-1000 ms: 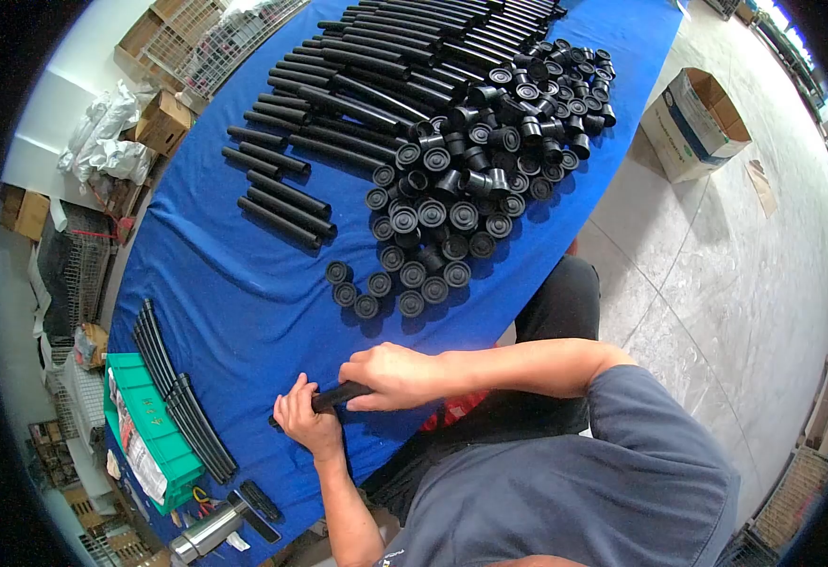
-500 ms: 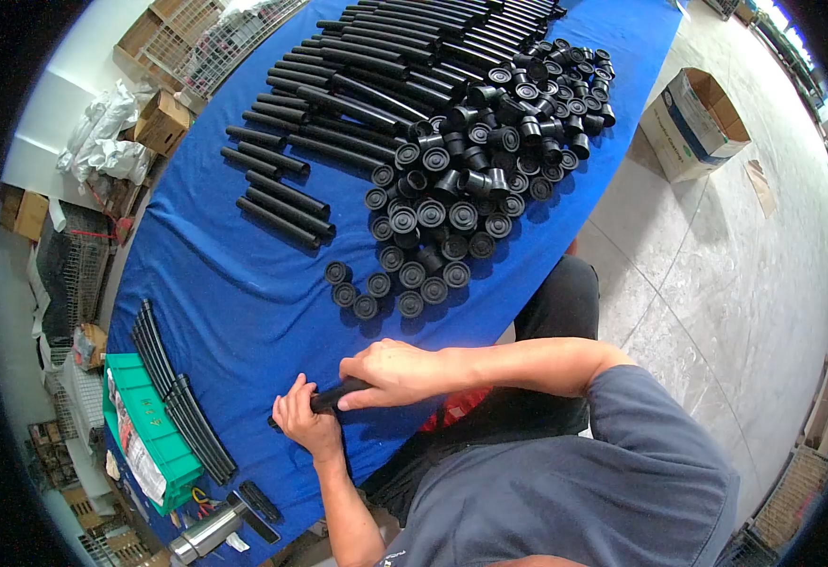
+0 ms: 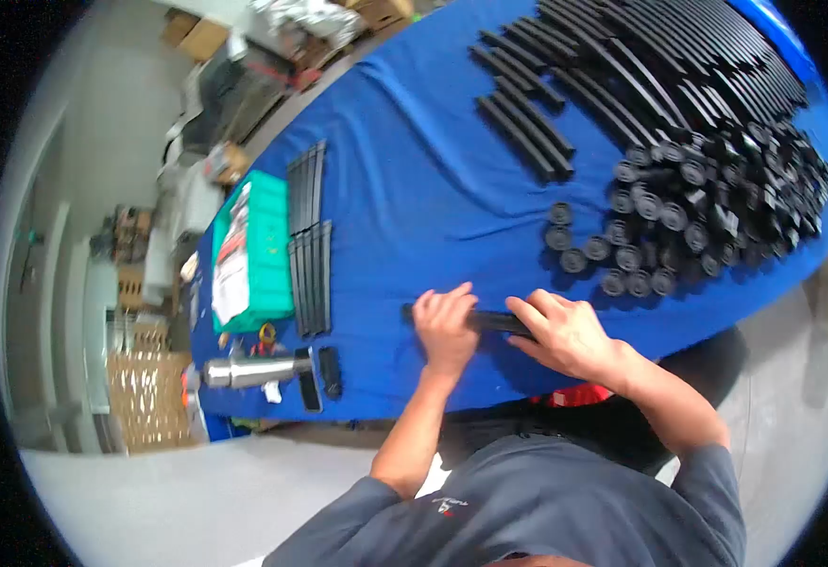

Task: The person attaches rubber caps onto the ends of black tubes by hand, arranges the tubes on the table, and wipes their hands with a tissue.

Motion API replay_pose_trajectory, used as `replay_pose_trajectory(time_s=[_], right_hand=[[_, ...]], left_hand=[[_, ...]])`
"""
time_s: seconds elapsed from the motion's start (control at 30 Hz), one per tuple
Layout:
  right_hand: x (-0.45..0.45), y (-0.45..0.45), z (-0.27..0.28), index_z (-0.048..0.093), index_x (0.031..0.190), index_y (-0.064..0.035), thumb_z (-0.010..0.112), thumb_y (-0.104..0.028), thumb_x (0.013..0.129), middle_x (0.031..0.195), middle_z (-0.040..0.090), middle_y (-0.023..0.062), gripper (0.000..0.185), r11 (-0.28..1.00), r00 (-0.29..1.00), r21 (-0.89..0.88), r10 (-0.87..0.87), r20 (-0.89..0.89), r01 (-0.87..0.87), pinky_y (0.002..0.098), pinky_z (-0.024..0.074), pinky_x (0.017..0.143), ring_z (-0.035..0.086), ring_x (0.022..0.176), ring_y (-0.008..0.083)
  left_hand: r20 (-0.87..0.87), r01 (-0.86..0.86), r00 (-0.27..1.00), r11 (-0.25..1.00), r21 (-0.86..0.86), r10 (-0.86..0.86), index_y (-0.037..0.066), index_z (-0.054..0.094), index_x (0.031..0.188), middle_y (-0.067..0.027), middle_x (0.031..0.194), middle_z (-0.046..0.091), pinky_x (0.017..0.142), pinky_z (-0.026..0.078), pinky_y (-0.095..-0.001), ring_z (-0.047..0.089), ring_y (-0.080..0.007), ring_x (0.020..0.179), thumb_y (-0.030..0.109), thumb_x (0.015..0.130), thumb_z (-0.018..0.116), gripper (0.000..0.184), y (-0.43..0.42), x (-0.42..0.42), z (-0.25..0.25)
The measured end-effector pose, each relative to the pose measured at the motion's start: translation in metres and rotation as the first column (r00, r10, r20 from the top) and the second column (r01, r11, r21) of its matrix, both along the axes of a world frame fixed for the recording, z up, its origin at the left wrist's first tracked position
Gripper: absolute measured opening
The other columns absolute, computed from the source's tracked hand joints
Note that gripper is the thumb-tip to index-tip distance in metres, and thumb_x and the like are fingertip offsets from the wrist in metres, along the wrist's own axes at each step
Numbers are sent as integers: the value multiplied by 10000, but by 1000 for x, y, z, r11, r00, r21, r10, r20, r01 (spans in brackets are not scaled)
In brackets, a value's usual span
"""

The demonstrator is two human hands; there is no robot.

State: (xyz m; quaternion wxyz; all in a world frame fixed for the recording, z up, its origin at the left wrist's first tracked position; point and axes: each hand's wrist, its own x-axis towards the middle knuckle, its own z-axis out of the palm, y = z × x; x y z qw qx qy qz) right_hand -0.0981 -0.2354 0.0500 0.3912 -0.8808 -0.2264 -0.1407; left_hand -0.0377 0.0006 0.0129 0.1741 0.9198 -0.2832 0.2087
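Both hands hold one black tube (image 3: 497, 322) low over the blue cloth (image 3: 385, 236), near the table's front edge. My left hand (image 3: 446, 326) is wrapped round its left part, and a short dark end shows beyond the fingers. At the tube's right end is my right hand (image 3: 561, 333), with its fingers closed over it. Whether a cap sits under the right palm is hidden. Black round caps (image 3: 674, 215) lie in a heap to the right, and loose black tubes (image 3: 525, 135) lie behind.
At the left stands a green bin (image 3: 267, 250) with plastic bags in it, beside a row of thin black tubes (image 3: 310, 283). A metal cylinder (image 3: 253, 370), a phone (image 3: 309, 383) and a black object (image 3: 330, 371) lie near the front left edge.
The view has swung to the left, so the table's contents appear farther right and rotated. Both hands remain on the same black tube.
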Motion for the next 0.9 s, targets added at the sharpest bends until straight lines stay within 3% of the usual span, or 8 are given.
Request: replay_pose_trajectory(time_s=[0.13,0.23,0.47,0.57,0.6,0.7,0.77,0.9], right_hand=[[-2,4,-9,603,1103,-52,800,-250,822,852,597,100,396,997,999,-72,11,-47,-14,405,552,568,653,639,316],[4,1,-15,603,1119,-57,803,-247,816,858,597,87,409,987,981,152,80,-175,-54,395,553,563,660,631,307],[1,4,-7,645,1075,-14,791,-299,873,812,665,184,379,999,992,-14,35,-124,-37,462,545,619,694,725,365],[7,-5,-4,618,1175,-44,802,-276,836,862,627,141,450,969,909,237,159,-385,-69,436,555,598,683,702,333],[8,-7,-4,595,1213,-58,812,-262,806,888,586,109,504,977,854,199,165,-493,-74,415,557,581,672,708,309],[3,-3,3,602,1184,-48,789,-264,830,878,585,107,455,1000,999,-17,26,-32,-26,419,554,576,667,725,307],[3,2,-11,597,1143,-60,750,-223,858,869,572,104,362,993,995,-90,81,60,-76,419,559,569,656,719,302],[1,-2,-9,617,1133,-22,748,-273,902,894,657,180,365,996,967,40,83,-241,-76,472,558,669,674,763,388]], left_hand=[[6,-11,1000,1000,-18,11,106,701,883,-39,1065,758,988,447,-485,679,-233,929,14,697,696,208,-1,-1,0],[0,-12,1000,1000,-23,12,96,707,893,-40,1069,756,996,441,-486,675,-232,935,-2,669,704,245,0,-2,0],[-7,-7,1000,1000,-16,7,92,708,895,-41,1079,752,1004,432,-479,663,-235,931,-1,651,704,262,0,-1,0],[-1,-9,1000,1000,-18,9,94,707,892,-36,1077,752,1000,434,-475,662,-235,924,6,659,706,250,-1,0,0],[0,-11,1000,1000,-20,11,95,706,891,-35,1076,752,999,435,-473,663,-235,922,8,663,707,244,-1,-1,1],[-18,-22,1000,1000,-12,22,105,704,879,-57,1074,768,988,449,-467,682,-250,929,28,718,682,179,-3,-2,5],[8,-11,1000,1000,9,11,114,704,883,-48,1077,768,974,452,-451,683,-248,928,38,719,683,182,-1,-1,2],[15,4,1000,1000,18,-4,115,709,891,-41,1072,769,972,452,-450,686,-240,934,20,706,688,209,2,1,-2]])
